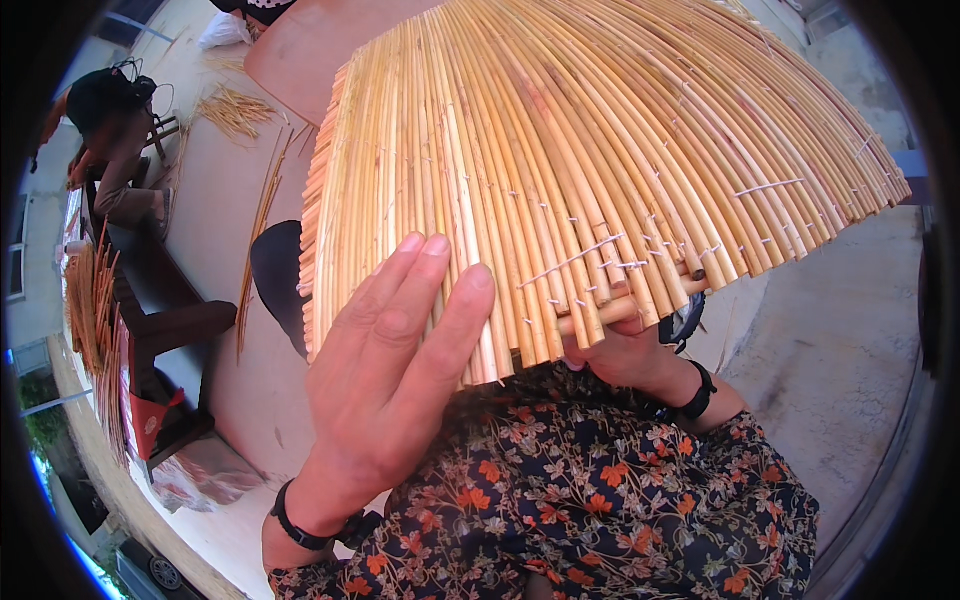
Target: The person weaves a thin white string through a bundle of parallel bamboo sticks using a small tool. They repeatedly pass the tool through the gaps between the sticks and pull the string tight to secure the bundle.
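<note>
Pale floor (pixel 215 200) is seen around the work. Toward its left edge, a big bunch of thin sticks (pixel 95 310) is set beside some dark furniture (pixel 180 270). Farther back, a bent-over person (pixel 115 150) is seen, partly blurred. Next to the right, a messy stick pile (pixel 235 110) is spread on the floor, and a few long sticks (pixel 262 235) are laid nearer.

In the middle, a big mat of yellow-brown sticks (pixel 560 160) is held up in front of a flowery shirt (pixel 590 490). Its sticks are tied with bits of white string (pixel 570 262). By its lower left edge, the left hand (pixel 385 350) is laid on top, with its seen fingers (pixel 365 295) almost straight and a little spread. Farther right, the right hand (pixel 625 355) is tucked under the lower edge, touching it; how its hidden fingers are placed cannot be told. Black bands are worn on both wrists.
</note>
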Available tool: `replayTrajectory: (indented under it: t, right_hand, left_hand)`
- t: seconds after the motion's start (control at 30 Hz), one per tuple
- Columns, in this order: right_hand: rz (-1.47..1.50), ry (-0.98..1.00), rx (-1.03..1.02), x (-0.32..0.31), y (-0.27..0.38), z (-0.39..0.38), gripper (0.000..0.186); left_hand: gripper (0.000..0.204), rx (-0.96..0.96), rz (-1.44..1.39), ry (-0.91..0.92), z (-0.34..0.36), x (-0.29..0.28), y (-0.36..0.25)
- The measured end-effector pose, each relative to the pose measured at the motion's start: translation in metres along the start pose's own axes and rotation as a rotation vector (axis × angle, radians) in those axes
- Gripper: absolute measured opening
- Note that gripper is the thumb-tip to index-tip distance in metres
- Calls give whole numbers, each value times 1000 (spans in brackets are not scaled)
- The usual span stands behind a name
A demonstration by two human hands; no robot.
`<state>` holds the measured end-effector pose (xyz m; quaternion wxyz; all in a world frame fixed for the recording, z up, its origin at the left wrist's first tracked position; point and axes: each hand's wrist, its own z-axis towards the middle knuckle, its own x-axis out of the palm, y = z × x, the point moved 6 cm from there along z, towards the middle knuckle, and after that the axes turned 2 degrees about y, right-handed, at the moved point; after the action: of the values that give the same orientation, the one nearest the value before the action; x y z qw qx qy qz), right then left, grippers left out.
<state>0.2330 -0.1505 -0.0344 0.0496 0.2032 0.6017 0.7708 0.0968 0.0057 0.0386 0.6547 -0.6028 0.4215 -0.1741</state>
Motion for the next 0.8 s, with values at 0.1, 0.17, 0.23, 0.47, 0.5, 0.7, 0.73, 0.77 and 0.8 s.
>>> replayTrajectory:
  t: [0.1, 0.17, 0.23, 0.47, 0.5, 0.7, 0.73, 0.77, 0.8]
  right_hand:
    - [252, -14, 206, 5, 1, -7, 17]
    - [239, -62, 205, 10, 12, -6, 19]
    - [154, -116, 135, 20, 19, -3, 22]
    - [73, -134, 150, 20, 10, -6, 24]
    - [46, -123, 149, 18, 6, -6, 23]
    - [101, -139, 116, 12, -16, -9, 18]
    - [118, -146, 120, 13, -15, -8, 17]
    - [137, -152, 124, 14, -14, -7, 17]
    - [157, -158, 133, 14, -15, -6, 17]
  left_hand:
    - [44, -8, 0, 5, 1, 2, 1]
    - [44, -14, 0, 9, 1, 3, 3]
    - [44, -21, -2, 17, 1, 5, 6]
    - [44, -37, 0, 26, 0, 10, 10]
    - [44, -36, 2, 29, 1, 10, 10]
    - [44, -34, 16, 31, 1, 12, 7]
    - [44, -34, 18, 31, 1, 12, 5]
    - [44, -34, 20, 30, 1, 11, 4]
    - [44, -34, 22, 30, 1, 11, 3]
